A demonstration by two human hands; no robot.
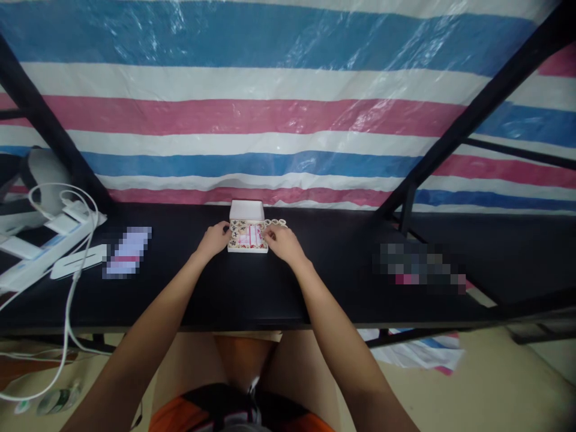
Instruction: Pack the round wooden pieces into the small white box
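Observation:
A small white box (pixel 247 248) stands open on the black table, its white lid (pixel 246 210) tilted up at the back. Inside lie round Chinese chess pieces (pixel 234 235) with dark and red characters, around a folded pink-and-white paper (pixel 250 235). My left hand (pixel 216 239) has its fingers curled against the box's left side. At the right rim, my right hand (pixel 283 243) has thumb and fingers drawn together over the pieces; what is between them is partly hidden. Behind that hand, several loose chess pieces (pixel 275 222) lie on the table beside the box.
On the left are a blurred phone-like item (pixel 128 252), a white flat device (pixel 80 261), a white power strip (pixel 49 246) and looping white cables (pixel 69 300). A pixelated dark item (pixel 418 265) lies right. Black metal bars (pixel 468 114) slope at both sides before a striped plastic sheet (pixel 270 114).

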